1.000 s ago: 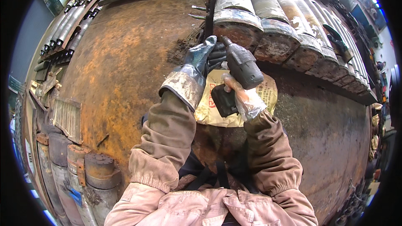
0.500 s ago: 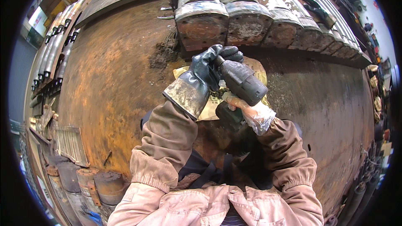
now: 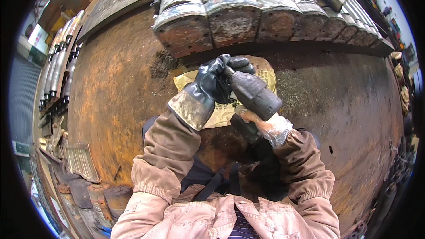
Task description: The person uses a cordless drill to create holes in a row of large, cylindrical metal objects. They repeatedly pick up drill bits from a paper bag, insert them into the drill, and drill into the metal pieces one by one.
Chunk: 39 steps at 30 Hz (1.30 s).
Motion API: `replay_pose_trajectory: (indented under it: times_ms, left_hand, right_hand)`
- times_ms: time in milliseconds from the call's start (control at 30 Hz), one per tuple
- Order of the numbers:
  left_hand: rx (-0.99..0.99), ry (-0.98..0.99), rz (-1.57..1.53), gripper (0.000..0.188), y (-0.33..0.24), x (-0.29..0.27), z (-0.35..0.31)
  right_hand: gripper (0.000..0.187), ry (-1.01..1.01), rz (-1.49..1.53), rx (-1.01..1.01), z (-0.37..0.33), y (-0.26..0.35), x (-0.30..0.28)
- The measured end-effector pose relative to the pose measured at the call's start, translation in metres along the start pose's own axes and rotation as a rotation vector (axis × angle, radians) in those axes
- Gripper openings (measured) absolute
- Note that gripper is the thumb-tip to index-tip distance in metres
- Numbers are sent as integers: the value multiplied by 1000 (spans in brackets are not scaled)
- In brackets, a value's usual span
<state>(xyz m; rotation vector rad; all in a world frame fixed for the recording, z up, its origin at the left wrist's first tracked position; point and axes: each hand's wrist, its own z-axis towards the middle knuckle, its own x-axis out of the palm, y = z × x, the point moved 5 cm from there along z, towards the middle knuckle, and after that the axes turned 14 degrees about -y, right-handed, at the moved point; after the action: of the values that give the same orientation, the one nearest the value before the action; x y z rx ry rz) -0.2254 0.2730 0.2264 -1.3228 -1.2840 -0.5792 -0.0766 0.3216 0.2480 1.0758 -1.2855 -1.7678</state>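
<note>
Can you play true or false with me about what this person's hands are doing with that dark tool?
1. The left hand wears a dark glove. True.
2. The tool lies alone on the table. False: both hands hold it above the table.
3. A yellowish sheet lies under the hands. True.
4. The table is shiny and clean. False: it is rusty, with a pile of dirt.
5. The right hand wears a thick dark glove. False: it has a thin clear cover.
6. Long grey blocks lie side by side beyond the hands. True.
</note>
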Motion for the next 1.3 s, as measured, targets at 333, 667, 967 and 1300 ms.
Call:
replay_pose_trajectory:
  times_ms: [333,667,967,1300]
  left_hand:
    - [-31,12,-60,43,17,3,25]
    - [153,-126,9,52,5,-3,37]
    - [171,-165,115,53,6,-4,42]
    - [-115,-36,-68,46,12,3,34]
  right_hand:
    - [76,-10,171,255,-2,-16,-16]
    - [57,-128,297,361,-5,-46,-17]
    - [38,-200,409,408,-4,-37,-20]
    - [24,-210,514,422,-8,-37,-17]
